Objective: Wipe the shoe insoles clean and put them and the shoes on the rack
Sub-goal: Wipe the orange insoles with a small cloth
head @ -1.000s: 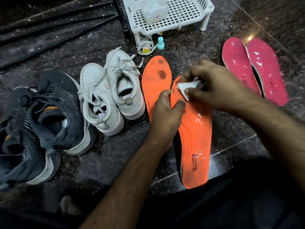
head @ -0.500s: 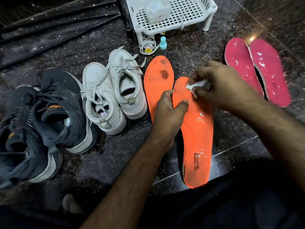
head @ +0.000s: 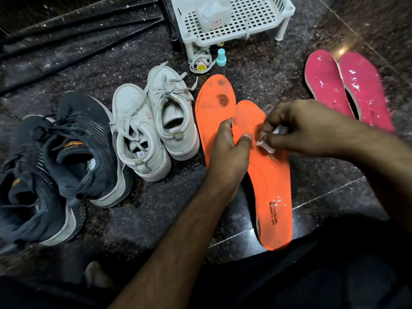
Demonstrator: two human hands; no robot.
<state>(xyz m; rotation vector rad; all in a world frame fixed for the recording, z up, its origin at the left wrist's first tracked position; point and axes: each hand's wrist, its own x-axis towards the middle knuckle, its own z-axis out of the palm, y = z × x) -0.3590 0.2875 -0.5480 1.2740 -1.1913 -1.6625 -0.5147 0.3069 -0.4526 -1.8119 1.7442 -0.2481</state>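
My left hand (head: pixel 229 152) grips the left edge of an orange insole (head: pixel 272 188) that lies lengthwise on the dark floor, thumb on top. My right hand (head: pixel 298 128) pinches a small white wipe (head: pixel 265 145) against the insole's upper part. White specks dot the insole below the wipe. A second orange insole (head: pixel 214 103) with dark stains lies just left of it. Two pink insoles (head: pixel 347 88), speckled white, lie at the right. A pair of white sneakers (head: pixel 151 126) and a pair of dark sneakers (head: pixel 58 157) stand at the left. The white plastic rack (head: pixel 267 21) is at the top.
A white container (head: pixel 214 14) sits on the rack. A small teal bottle (head: pixel 221 58) and a coiled lace with a yellow smiley tag (head: pixel 200 65) lie under its front edge. Black rods (head: pixel 78 23) run across the floor at top left. My dark-clothed legs fill the bottom.
My right hand has dragged the wipe down the orange insole, from its tip toward the middle. My left hand keeps its grip on the edge.
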